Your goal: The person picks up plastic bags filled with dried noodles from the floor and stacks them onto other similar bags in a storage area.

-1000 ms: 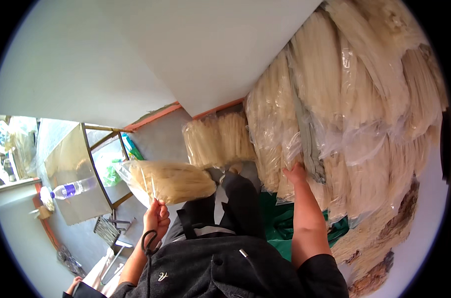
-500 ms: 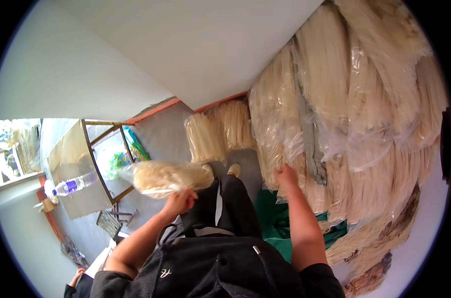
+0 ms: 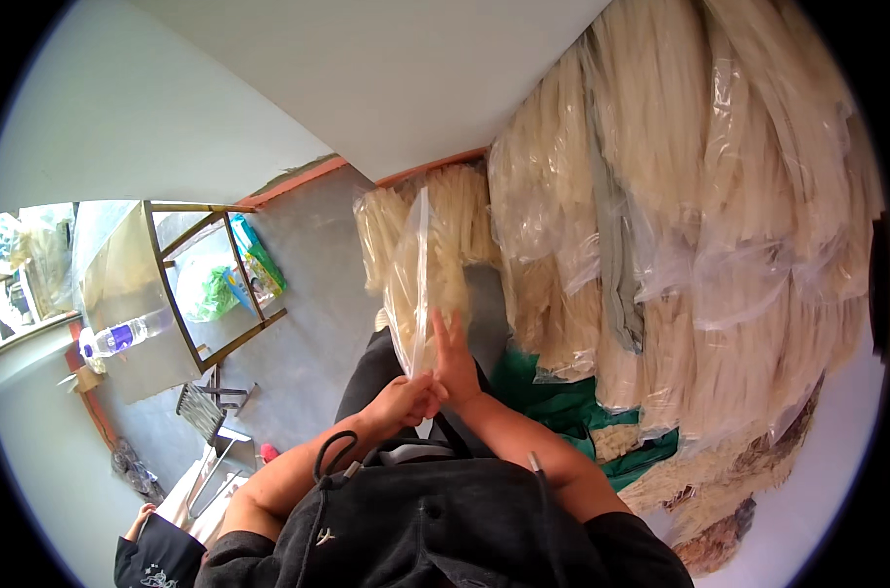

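In front of my legs a clear plastic bag (image 3: 404, 284) of pale, strand-like material points away from me, its long edge catching the light. My left hand (image 3: 402, 402) is closed around the near end of this bag. Beside it my right hand (image 3: 453, 361) has its fingers stretched out along the bag's right side, touching or nearly touching the plastic. Where the two hands meet, the right thumb cannot be made out clearly. Behind the held bag stand similar filled bags (image 3: 374, 230) by the wall.
Large stacks of clear bags (image 3: 650, 127) with pale strands fill the right side. A green sheet (image 3: 523, 382) lies under their near end. On the left are a metal-framed table (image 3: 185, 338), a bottle (image 3: 117, 339) and a small stool (image 3: 200, 412). Another person's sleeve (image 3: 156, 559) shows lower left.
The held bag has swung from lying sideways at my left to pointing forward at the middle. My right hand has moved left from the stacked bags to the held bag.
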